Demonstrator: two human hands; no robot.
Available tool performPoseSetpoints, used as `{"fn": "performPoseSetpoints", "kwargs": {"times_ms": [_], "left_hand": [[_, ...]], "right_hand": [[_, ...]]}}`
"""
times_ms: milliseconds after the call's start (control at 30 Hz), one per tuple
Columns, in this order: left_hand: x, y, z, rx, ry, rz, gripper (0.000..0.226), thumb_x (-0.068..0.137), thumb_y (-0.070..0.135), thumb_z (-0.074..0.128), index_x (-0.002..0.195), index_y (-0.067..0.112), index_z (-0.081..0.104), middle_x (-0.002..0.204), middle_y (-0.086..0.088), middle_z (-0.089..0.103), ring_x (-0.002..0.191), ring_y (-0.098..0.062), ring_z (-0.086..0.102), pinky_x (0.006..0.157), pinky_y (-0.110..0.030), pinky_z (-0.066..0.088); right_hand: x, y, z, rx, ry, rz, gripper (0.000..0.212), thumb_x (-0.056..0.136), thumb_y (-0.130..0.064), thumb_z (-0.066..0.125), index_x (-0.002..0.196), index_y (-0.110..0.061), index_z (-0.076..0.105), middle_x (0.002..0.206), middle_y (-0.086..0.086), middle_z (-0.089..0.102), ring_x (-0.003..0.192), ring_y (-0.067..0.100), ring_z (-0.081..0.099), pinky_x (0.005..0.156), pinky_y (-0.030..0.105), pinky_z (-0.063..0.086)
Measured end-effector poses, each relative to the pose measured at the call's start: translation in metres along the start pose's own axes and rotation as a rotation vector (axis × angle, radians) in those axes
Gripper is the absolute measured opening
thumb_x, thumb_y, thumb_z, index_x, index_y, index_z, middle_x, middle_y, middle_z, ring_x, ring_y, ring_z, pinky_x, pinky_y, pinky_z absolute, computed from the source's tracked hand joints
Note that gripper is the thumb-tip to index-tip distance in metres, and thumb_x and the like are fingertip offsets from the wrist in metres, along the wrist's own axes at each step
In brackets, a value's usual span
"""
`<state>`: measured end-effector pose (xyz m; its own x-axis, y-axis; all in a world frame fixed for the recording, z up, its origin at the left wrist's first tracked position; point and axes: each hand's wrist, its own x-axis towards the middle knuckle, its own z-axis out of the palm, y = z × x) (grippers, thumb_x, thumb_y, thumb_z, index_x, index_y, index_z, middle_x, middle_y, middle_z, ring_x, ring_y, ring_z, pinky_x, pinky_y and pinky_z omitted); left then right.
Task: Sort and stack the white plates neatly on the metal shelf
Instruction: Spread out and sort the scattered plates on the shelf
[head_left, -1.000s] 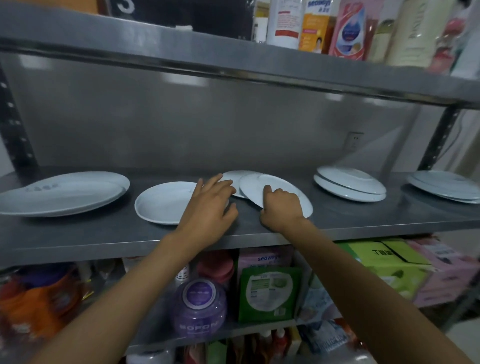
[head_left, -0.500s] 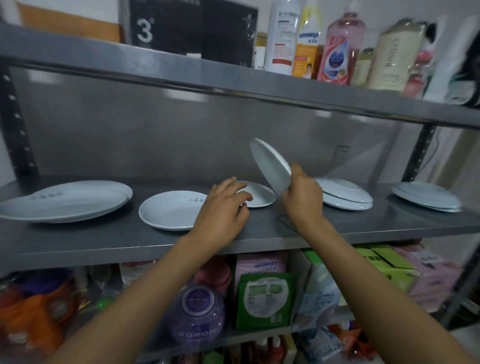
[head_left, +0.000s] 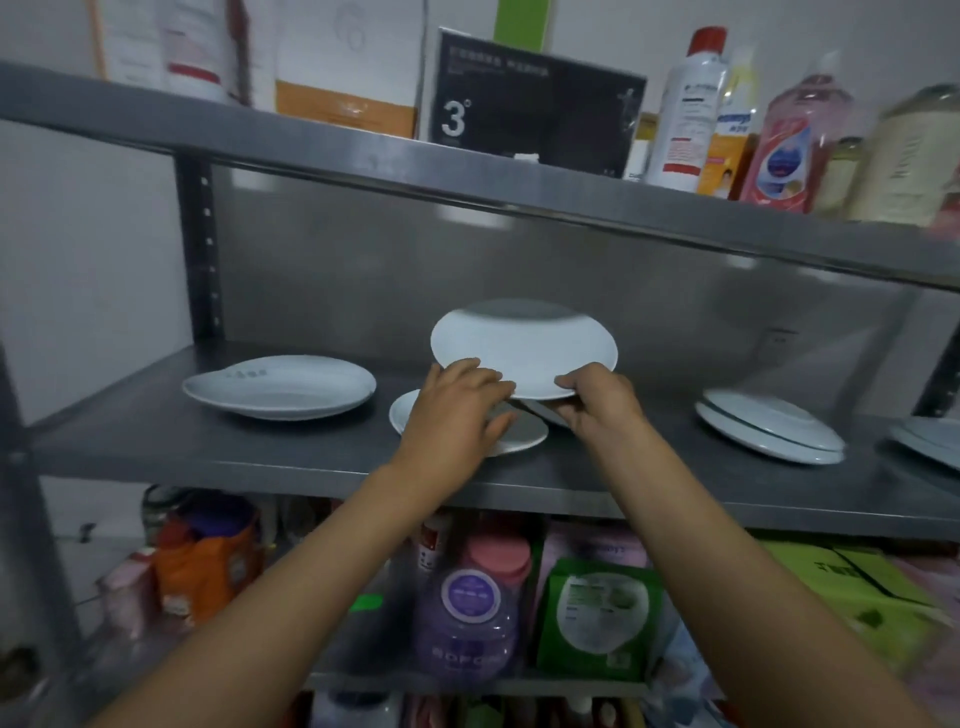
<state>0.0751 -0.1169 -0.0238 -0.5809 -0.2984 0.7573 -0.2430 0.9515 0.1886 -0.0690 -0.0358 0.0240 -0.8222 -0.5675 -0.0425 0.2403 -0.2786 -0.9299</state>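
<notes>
**Two hands hold a white plate up over the shelf**

Both hands are on one round white plate (head_left: 524, 345). The plate is up in the air, above the metal shelf (head_left: 260, 452), and it tips a little so we see its top. The right hand (head_left: 597, 402) pinches the near edge of the plate, thumb on top and fingers curled under. The left hand (head_left: 457, 410) is at the near left edge of the plate. Its fingers lie almost straight and touch the rim, but it is hard to see if they really grip it.

Under the left hand, a second plate (head_left: 519, 436) lies flat on the shelf. The hand hides most of it. The lifted plate hangs just above it and a bit behind.

To the left on the same shelf sits a big oval plate (head_left: 280, 387). It has a small dark mark near its far edge. It is well apart from the hands.

To the right sits a small stack of plates (head_left: 769, 426), one on top of another. At the far right edge, more plates (head_left: 930, 439) peek in, cut off by the side of the picture.

The shelf above holds a black box (head_left: 535, 119) with a white "3" on it, and bottles (head_left: 691, 109) beside it. The shelf below holds a purple jar (head_left: 470, 618), a green pack (head_left: 597, 618) and an orange bag (head_left: 202, 571).
</notes>
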Motion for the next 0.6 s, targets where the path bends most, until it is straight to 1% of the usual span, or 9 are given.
{"fn": "performPoseSetpoints", "kwargs": {"times_ms": [100,167,233,267,333,400,500,533,600], "left_hand": [[-0.007,-0.023,-0.013,0.225,-0.031,-0.023,0.002,0.077,0.015,0.07,0.076,0.016,0.069,0.075,0.0,0.067,0.079,-0.026,0.059,0.069,-0.034,0.039],[-0.012,-0.033,-0.024,0.388,-0.104,-0.054,0.023,0.056,-0.001,0.074,0.058,0.015,0.058,0.057,0.0,0.055,0.056,-0.022,0.049,0.053,-0.026,0.024],[-0.016,-0.042,-0.035,0.494,-0.125,-0.06,0.036,0.034,-0.008,0.073,0.051,0.014,0.051,0.05,-0.001,0.048,0.046,-0.019,0.04,0.046,-0.021,0.006],[-0.017,-0.048,-0.039,0.536,-0.12,-0.051,0.037,0.03,-0.008,0.073,0.051,0.014,0.051,0.05,-0.001,0.048,0.045,-0.02,0.042,0.046,-0.02,0.002],[-0.017,-0.064,-0.046,0.572,-0.112,-0.024,0.036,0.033,-0.004,0.075,0.053,0.014,0.052,0.051,-0.001,0.049,0.045,-0.022,0.047,0.043,-0.02,0.009],[-0.012,-0.084,-0.053,0.601,-0.096,-0.021,0.032,0.037,-0.005,0.074,0.054,0.012,0.053,0.05,-0.003,0.05,0.044,-0.024,0.048,0.043,-0.023,0.017],[0.0,-0.105,-0.063,0.675,-0.147,-0.049,0.029,0.046,-0.008,0.072,0.057,0.011,0.053,0.054,-0.005,0.053,0.049,-0.027,0.051,0.043,-0.027,0.021],[0.004,-0.111,-0.064,0.704,-0.192,-0.073,0.024,0.055,-0.006,0.07,0.064,0.011,0.055,0.062,-0.006,0.057,0.057,-0.028,0.055,0.046,-0.029,0.025],[0.012,-0.12,-0.06,0.767,-0.286,-0.16,0.017,0.072,-0.001,0.058,0.083,0.012,0.06,0.083,-0.005,0.061,0.078,-0.029,0.06,0.056,-0.032,0.03]], "right_hand": [[-0.002,0.015,0.028,-0.028,-0.102,0.018,0.043,0.078,0.017,0.048,0.12,0.01,0.049,0.113,0.023,0.062,0.092,0.036,0.065,0.07,0.042,0.059],[-0.004,0.024,0.047,-0.066,-0.171,0.031,0.04,0.079,0.017,0.049,0.119,0.011,0.05,0.111,0.022,0.063,0.09,0.033,0.066,0.062,0.036,0.057],[-0.002,0.028,0.064,-0.099,-0.247,0.041,0.038,0.082,0.016,0.049,0.12,0.012,0.051,0.114,0.023,0.062,0.095,0.035,0.065,0.067,0.038,0.057],[0.002,0.029,0.073,-0.117,-0.292,0.046,0.036,0.084,0.013,0.05,0.12,0.012,0.052,0.115,0.024,0.062,0.099,0.036,0.064,0.072,0.041,0.057],[0.009,0.027,0.089,-0.164,-0.394,0.057,0.026,0.09,0.001,0.055,0.116,0.006,0.056,0.112,0.02,0.064,0.105,0.033,0.063,0.086,0.045,0.055],[0.02,0.026,0.104,-0.283,-0.441,0.069,0.019,0.092,-0.019,0.059,0.104,-0.004,0.059,0.097,0.012,0.065,0.094,0.027,0.065,0.092,0.046,0.052],[0.038,0.027,0.121,-0.464,-0.405,0.042,0.021,0.094,-0.033,0.055,0.089,-0.013,0.056,0.075,0.004,0.054,0.063,0.015,0.054,0.072,0.034,0.058],[0.044,0.028,0.126,-0.504,-0.387,0.011,0.02,0.096,-0.033,0.052,0.091,-0.013,0.056,0.073,0.002,0.051,0.06,0.014,0.05,0.063,0.029,0.056],[0.059,0.03,0.134,-0.583,-0.361,-0.055,0.02,0.098,-0.03,0.047,0.104,-0.013,0.056,0.074,0.002,0.05,0.062,0.015,0.048,0.059,0.028,0.051]]}}
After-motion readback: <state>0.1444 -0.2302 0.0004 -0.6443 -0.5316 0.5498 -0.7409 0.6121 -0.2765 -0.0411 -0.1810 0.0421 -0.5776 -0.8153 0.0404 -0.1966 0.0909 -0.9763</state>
